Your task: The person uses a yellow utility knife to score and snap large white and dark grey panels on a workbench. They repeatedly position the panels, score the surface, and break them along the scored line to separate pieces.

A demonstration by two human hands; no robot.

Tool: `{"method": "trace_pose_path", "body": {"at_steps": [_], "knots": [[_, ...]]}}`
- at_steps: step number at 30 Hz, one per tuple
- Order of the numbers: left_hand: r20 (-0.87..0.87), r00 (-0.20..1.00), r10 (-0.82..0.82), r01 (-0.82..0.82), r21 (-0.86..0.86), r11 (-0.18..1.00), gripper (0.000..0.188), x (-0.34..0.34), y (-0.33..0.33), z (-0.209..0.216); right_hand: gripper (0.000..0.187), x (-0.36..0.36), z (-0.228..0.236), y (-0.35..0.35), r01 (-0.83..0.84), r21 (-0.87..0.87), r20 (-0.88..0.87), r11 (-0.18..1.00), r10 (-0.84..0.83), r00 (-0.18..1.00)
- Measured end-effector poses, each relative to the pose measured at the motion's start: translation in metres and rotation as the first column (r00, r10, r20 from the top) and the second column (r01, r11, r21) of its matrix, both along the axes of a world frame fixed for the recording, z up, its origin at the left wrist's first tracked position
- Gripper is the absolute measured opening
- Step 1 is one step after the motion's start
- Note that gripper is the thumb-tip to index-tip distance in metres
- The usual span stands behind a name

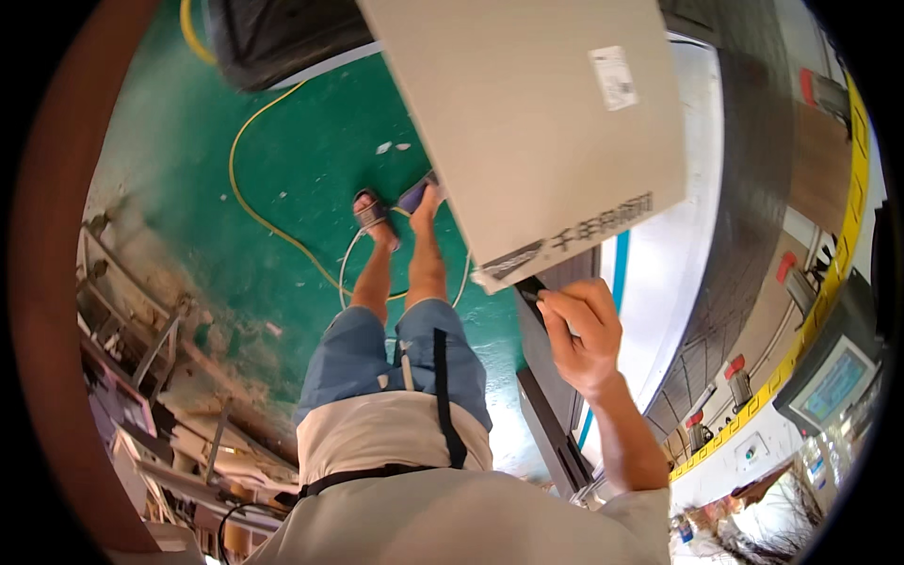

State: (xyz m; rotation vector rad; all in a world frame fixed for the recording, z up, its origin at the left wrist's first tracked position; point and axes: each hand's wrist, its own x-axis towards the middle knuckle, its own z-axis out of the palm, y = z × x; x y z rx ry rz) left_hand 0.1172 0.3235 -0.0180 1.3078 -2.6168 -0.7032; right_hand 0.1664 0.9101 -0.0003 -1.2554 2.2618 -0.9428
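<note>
Head view: right hand (584, 334) pinches one dark piece (530, 286) near one carton (546, 132).

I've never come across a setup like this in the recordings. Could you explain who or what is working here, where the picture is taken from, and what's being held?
There is no machine arm here: a person works with bare hands. The single picture comes from a wide fisheye camera worn on the head, looking down, so edges bend and the person's own legs show below. The right hand pinches a small dark object at the near corner of a large beige carton; exactly what that object is, I can't tell. The left hand is out of view. The carton bears a white label. On the green floor lies a yellow hose or cable. At the right edge is a panel with a screen.
</note>
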Motion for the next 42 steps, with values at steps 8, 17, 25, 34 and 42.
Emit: {"method": "trace_pose_path", "body": {"at_steps": [8,17,25,34,42], "knots": [[0.025,0.987,-0.161,0.160,-0.319,0.934,0.053,-0.020,0.035,0.021,0.022,-0.083,-0.003,0.045,0.584,-0.012,-0.132,0.812,-0.580,0.804],[-0.092,0.950,-0.300,0.211,-0.520,0.828,0.022,-0.075,0.125,-0.019,0.014,-0.165,-0.016,0.046,0.367,-0.072,-0.362,0.927,-0.367,0.857],[0.017,0.988,-0.152,0.142,-0.480,0.866,0.025,-0.078,0.142,-0.005,0.014,-0.159,-0.022,0.038,0.451,-0.041,-0.274,0.892,-0.444,0.853],[0.014,0.994,-0.106,0.101,-0.467,0.878,0.024,-0.077,0.142,-0.003,0.028,0.000,-0.008,-0.027,0.206,-0.059,-0.237,0.977,-0.214,0.948],[-0.022,0.977,-0.210,0.179,-0.446,0.877,0.026,-0.068,0.136,-0.005,0.010,-0.041,0.018,-0.014,0.570,0.058,-0.117,0.820,-0.561,0.819]]}}
